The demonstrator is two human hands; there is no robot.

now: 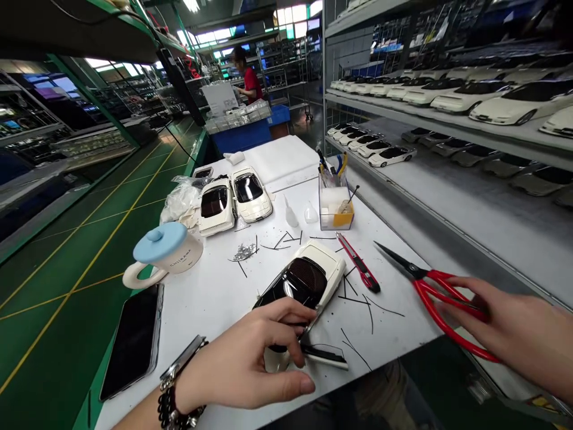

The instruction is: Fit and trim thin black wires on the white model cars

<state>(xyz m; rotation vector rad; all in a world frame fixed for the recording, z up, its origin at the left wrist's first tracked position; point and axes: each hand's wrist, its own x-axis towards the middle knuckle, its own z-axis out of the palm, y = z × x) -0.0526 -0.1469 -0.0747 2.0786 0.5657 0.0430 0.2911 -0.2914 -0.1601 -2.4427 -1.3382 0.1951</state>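
A white model car [333, 266] with a dark roof and dark glass lies slanted on the white worktop [215, 334]. My left hand [255, 352] covers its near end. The fingers curl over the car's side, while the thumb stands apart from the index finger. Close to these fingertips, a door [326, 355] sticks out from the body. On the right, my right hand [487, 310] grips red-handled scissors [432, 292], their dark blades together and pointing away to the left. A red utility knife [358, 263] lies between the car and the scissors. Thin black strips [353, 298] are scattered around the car.
Two more white model cars [250, 194] stand farther back, beside crumpled plastic [179, 200]. A lidded mug [179, 254] and a phone [132, 340] lie left. A tool box [336, 206] and small bottles [290, 214] stand behind. Shelves [439, 107] hold several cars. A person in red [253, 83] works beyond.
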